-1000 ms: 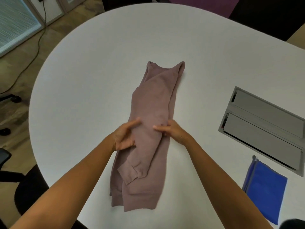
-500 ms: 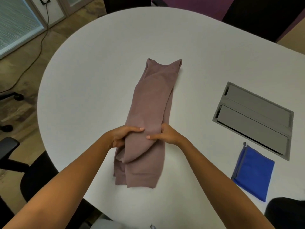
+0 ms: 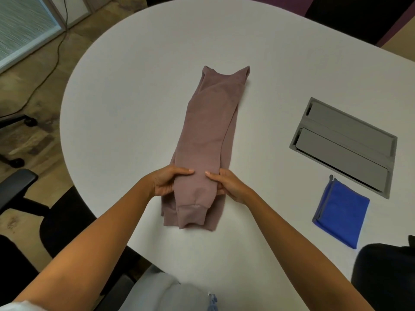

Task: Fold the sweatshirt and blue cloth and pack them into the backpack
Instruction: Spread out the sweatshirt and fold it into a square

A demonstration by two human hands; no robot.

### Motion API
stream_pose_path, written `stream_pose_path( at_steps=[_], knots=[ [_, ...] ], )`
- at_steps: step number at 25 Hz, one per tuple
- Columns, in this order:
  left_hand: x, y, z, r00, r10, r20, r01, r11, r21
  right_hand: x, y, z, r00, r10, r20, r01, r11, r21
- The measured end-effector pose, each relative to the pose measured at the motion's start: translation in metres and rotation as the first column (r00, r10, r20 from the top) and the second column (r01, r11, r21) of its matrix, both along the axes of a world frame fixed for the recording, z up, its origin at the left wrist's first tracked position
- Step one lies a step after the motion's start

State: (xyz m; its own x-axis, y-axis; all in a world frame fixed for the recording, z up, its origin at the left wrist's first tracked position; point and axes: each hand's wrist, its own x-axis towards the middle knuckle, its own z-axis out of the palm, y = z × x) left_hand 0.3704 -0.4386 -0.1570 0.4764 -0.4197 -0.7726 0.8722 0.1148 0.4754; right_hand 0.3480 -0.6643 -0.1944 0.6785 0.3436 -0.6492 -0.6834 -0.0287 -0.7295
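1. I see my left hand [image 3: 167, 181] at the left edge of the sweatshirt [image 3: 208, 140], thumb laid across the top layer and fingers tucked under the side, so it pinches the fabric. I judge this grip is there to keep the stacked layers from sliding apart.

2. My right hand [image 3: 226, 184] mirrors it on the right edge, thumb on top, fingers curled beneath the cloth. With both edges held at the same level, I read this as readiness to lift the near end and fold it toward the collar.

3. The sweatshirt lies as one long narrow strip on the worktop [image 3: 134, 97], collar at the far end, hem toward me. One sleeve cuff [image 3: 192, 213] lies on top near the hem; I suppose the sleeves are turned inward to keep the strip slim enough for packing.

4. Well apart to my right, the blue cloth [image 3: 341, 215] sits already folded into a flat square, near the worktop's edge, probably parked there until packing.

5. Between that cloth and the far side, a grey cable hatch [image 3: 343, 140] is set into the worktop, its flaps shut.

6. At the lower right corner a dark shape [image 3: 386, 272] shows; I cannot tell whether it is the backpack.

7. Count: two hands, one sweatshirt, one blue cloth, one hatch with two flaps.
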Motion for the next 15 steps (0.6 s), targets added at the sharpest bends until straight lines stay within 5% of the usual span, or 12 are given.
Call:
stream_pose_path(
  at_steps=[4, 8, 9, 12, 13, 15],
  knots=[
    [-0.021, 0.000, -0.041, 0.958, -0.276, 0.084, 0.210, 0.866, 0.454, -0.024, -0.001, -0.027, 0.986, 0.166, -0.022, -0.164, 0.936, -0.313],
    [-0.016, 0.001, -0.056, 0.953, -0.287, 0.098, 0.183, 0.802, 0.569, -0.025, -0.007, -0.032, 0.992, 0.114, -0.054, -0.126, 0.924, -0.362],
    [-0.013, -0.002, -0.056, 0.925, -0.369, 0.092, 0.234, 0.742, 0.628, -0.022, -0.006, -0.032, 0.991, 0.113, -0.067, -0.130, 0.918, -0.374],
    [-0.005, -0.012, -0.051, 0.739, -0.673, 0.008, 0.284, 0.323, 0.903, -0.009, -0.006, -0.035, 0.984, 0.157, -0.084, -0.178, 0.866, -0.468],
    [-0.001, -0.014, -0.051, 0.723, -0.691, -0.011, 0.254, 0.251, 0.934, -0.002, -0.007, -0.035, 0.984, 0.167, -0.061, -0.174, 0.834, -0.524],
    [0.010, -0.017, -0.052, 0.764, -0.644, 0.026, 0.207, 0.283, 0.936, 0.019, -0.012, -0.032, 0.988, 0.148, 0.034, -0.090, 0.756, -0.649]
  ],
)
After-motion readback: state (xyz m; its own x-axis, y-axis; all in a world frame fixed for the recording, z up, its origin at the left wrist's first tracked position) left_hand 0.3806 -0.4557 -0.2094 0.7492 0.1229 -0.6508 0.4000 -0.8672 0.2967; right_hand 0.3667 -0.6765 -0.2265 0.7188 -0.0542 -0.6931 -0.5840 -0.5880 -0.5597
